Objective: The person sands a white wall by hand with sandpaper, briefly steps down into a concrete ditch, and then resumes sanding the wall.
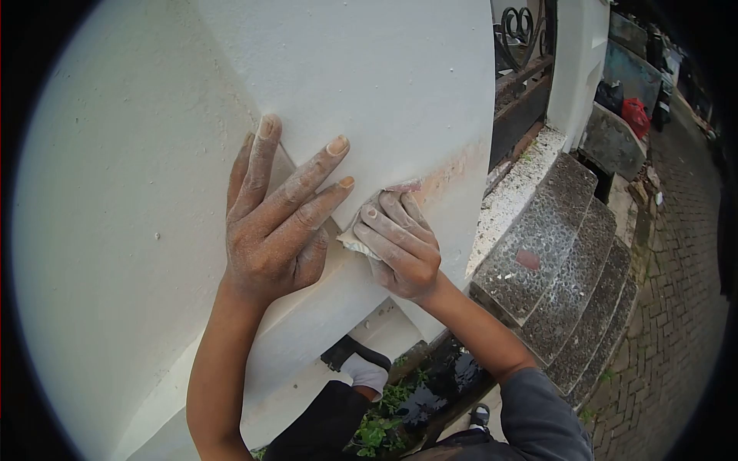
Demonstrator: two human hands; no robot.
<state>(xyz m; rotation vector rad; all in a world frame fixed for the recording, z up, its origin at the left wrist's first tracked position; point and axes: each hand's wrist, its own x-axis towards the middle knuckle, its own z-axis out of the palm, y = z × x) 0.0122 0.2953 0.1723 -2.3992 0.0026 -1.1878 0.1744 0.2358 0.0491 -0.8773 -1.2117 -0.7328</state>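
Note:
My left hand (277, 219), coated in pale dust, lies on the white wall (369, 69) with its fingers spread and holds nothing. To its right, my dusty right hand (400, 244) is closed over a folded piece of sandpaper (356, 245) and presses it against the wall near a corner edge. A pale torn edge of the sheet sticks out on the left, and a reddish edge shows above the fingertips. The rest of it is hidden beneath the fingers. Right of this hand, the wall has a worn brownish patch (453, 173).
Speckled stone steps (550, 223) rise at the right, below a dark metal gate (523, 100). One of my feet (361, 365) is on a ledge below the wall. A wet ditch with plants (396, 415) runs beneath. Brick paving (684, 253) and a red bag (636, 117) are farther right.

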